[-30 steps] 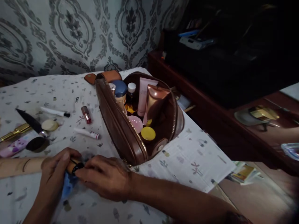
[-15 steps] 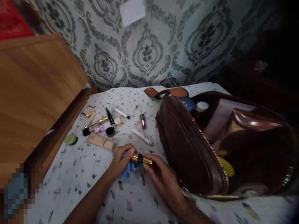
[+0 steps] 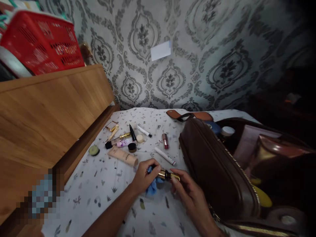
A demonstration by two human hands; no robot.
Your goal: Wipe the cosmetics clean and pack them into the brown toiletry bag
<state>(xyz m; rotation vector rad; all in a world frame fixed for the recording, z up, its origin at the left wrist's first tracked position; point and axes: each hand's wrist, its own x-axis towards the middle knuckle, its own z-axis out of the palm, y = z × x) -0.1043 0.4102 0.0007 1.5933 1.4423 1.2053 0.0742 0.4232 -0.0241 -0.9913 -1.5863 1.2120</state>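
Note:
Both my hands hold a small gold and black tube [image 3: 168,174] low over the patterned tablecloth [image 3: 103,194]. My left hand [image 3: 144,177] grips its left end together with a blue cloth [image 3: 151,187]. My right hand [image 3: 189,192] pinches its right end with the fingertips. An open brown leather cosmetic bag [image 3: 217,174] lies just right of my hands, with bottles and tubes inside.
Loose cosmetics lie behind my hands: a beige tube [image 3: 122,155], a white stick [image 3: 165,156], a red lip gloss [image 3: 165,141], a black brush [image 3: 132,132]. A wooden cabinet [image 3: 46,112] with a red basket [image 3: 41,41] on top stands at left. Patterned wallpaper is behind.
The view has swung left and up, so the cabinet and red basket now show. My hands stay on the gold tube and blue cloth.

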